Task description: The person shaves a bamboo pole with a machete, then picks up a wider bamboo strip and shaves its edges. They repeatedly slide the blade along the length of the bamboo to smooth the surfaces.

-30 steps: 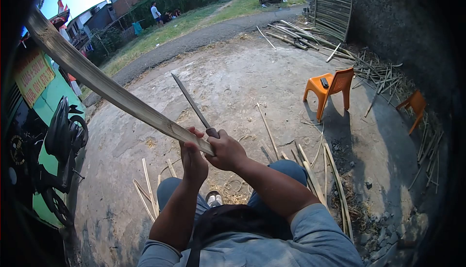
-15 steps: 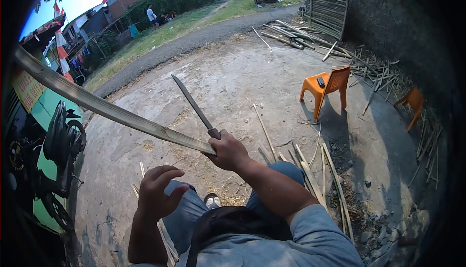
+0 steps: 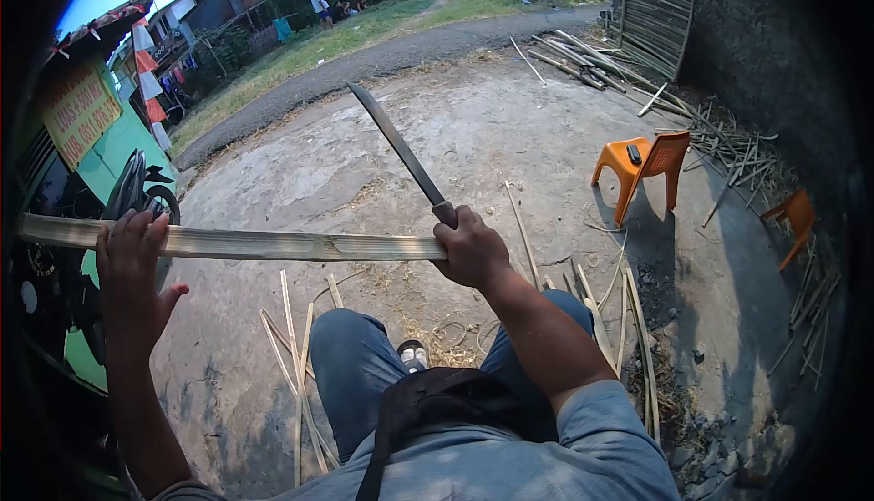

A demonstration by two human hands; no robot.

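Observation:
My right hand (image 3: 473, 248) is closed around the dark handle of a machete (image 3: 401, 151), whose blade points up and away to the left. The same hand pinches the right end of a long split bamboo strip (image 3: 300, 245), which runs nearly level across my front to the left edge. Against the strip's left part lies my left hand (image 3: 135, 260), fingers stretched upward over it and thumb held apart. It appears to touch the strip without wrapping round it.
Bamboo strips (image 3: 296, 383) lie on the concrete by my knees, with more poles (image 3: 592, 60) piled at the back right. An orange chair (image 3: 642, 173) holds a small black object (image 3: 634, 152). At left stands a motorbike (image 3: 137, 182). A person (image 3: 320, 5) stands beyond the road.
The bamboo strip has swung from a steep slant to nearly level. My left hand has moved left and up from near my knee onto the strip. My right hand still holds the machete.

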